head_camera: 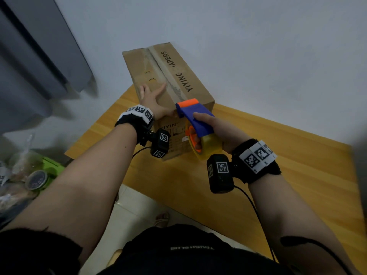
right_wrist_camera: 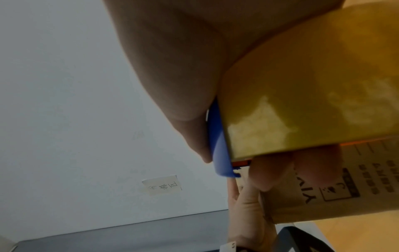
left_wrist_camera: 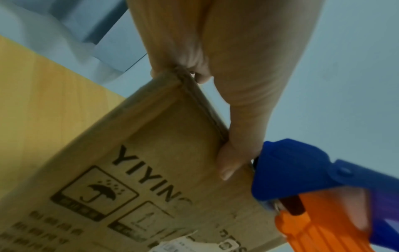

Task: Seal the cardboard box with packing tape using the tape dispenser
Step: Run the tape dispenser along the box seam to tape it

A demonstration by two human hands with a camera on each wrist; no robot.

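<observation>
A brown cardboard box (head_camera: 184, 80) printed YIYING PAPERS lies on the wooden table (head_camera: 278, 155), with tape running along its top seam. My left hand (head_camera: 153, 98) lies flat on the box top with straight fingers; its thumb (left_wrist_camera: 228, 163) hooks over the near edge of the box (left_wrist_camera: 168, 153). My right hand (head_camera: 218, 128) grips the blue and orange tape dispenser (head_camera: 194, 114), whose head sits at the near end of the seam. Its yellowish tape roll (head_camera: 208, 145) hangs in front of the box's near face. In the right wrist view the tape roll (right_wrist_camera: 313, 93) fills the upper right.
A white wall (head_camera: 258, 46) stands just behind the box. A grey panel (head_camera: 35, 56) leans at the left. Bags and a tape roll (head_camera: 36, 180) lie on the floor at the lower left. Bare table extends to the right of the box.
</observation>
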